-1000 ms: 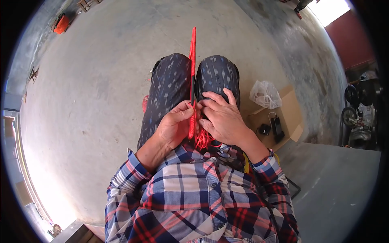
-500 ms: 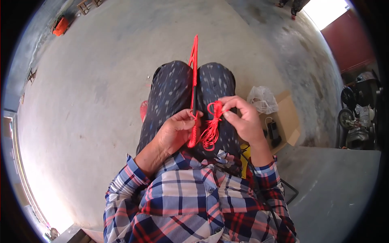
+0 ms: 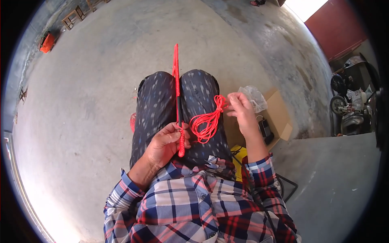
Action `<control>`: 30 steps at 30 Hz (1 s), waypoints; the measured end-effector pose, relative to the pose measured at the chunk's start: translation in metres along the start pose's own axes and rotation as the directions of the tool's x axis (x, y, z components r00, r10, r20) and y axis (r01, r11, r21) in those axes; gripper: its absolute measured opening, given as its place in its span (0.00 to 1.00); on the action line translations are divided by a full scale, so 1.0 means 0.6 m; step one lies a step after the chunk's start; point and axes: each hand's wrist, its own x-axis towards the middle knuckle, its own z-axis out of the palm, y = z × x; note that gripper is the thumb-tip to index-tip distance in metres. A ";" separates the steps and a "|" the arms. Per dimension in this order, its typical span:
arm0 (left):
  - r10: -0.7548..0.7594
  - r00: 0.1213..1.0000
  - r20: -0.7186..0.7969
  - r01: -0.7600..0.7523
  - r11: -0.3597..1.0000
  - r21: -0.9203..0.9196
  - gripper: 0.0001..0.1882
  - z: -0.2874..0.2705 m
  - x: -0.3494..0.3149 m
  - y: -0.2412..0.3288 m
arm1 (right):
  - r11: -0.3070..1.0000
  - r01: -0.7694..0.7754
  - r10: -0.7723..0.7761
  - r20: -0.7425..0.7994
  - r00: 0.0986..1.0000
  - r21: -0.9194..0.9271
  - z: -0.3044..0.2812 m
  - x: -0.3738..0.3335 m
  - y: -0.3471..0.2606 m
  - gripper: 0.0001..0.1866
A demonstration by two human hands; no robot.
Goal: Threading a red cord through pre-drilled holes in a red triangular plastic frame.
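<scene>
My left hand [image 3: 164, 143] is closed around the lower part of a thin black rod [image 3: 179, 109] wrapped in red cord. Its braided red lower end [image 3: 181, 149] sticks out below my fingers; the red upper end extends past my knees. Over my right thigh is a looped bundle of red cord [image 3: 206, 125], cinched near its top. My right hand [image 3: 242, 111] is just right of that cinched part, fingertips pinched together at the cord's small upper loops. The exact hold there is partly blurred.
Right of my legs are an open cardboard box [image 3: 279, 113], a clear plastic bag [image 3: 253, 98], a dark device [image 3: 266, 129] and a yellow item [image 3: 240, 156]. A motorbike [image 3: 350, 103] stands far right. An orange bag [image 3: 47, 43] and wooden stool [image 3: 73, 17] are far left.
My right hand has shifted off the bundle's cinched middle to its right side. The cord loops now spread wider, apart from the rod. My left hand keeps its hold; the whole view has shifted.
</scene>
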 end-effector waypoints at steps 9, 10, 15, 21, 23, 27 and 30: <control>-0.055 0.997 -0.049 0.056 0.998 0.030 0.17 0.008 -0.008 -0.007 | 0.742 0.278 -0.232 0.155 0.960 -0.610 0.031 -0.023 -0.016 0.10; -0.062 0.995 -0.072 0.065 0.997 0.042 0.18 0.008 -0.010 -0.006 | 0.863 0.277 -0.228 0.163 0.960 -0.423 0.022 -0.019 -0.019 0.09; -0.074 0.997 -0.020 0.074 0.997 -0.001 0.17 0.000 -0.012 -0.009 | 0.855 0.059 -0.213 0.244 0.946 0.516 -0.007 -0.036 -0.076 0.13; 0.048 0.994 -0.096 -0.043 0.998 0.050 0.20 0.014 -0.008 -0.013 | 0.805 0.148 -0.292 0.166 0.942 0.575 -0.057 -0.016 -0.109 0.15; 0.061 0.989 -0.134 -0.059 0.998 0.025 0.20 0.014 -0.007 -0.012 | 0.766 0.201 -0.356 0.142 0.924 0.610 -0.088 0.004 -0.121 0.13; 0.033 0.999 -0.015 -0.033 0.999 -0.017 0.21 0.011 -0.006 -0.011 | 0.743 0.505 -0.523 -0.090 0.848 0.439 -0.108 0.012 -0.120 0.10; 0.015 1.000 0.006 -0.015 1.000 0.023 0.20 0.014 -0.008 -0.006 | 0.940 0.244 -0.254 0.014 0.967 0.237 -0.017 -0.023 -0.080 0.09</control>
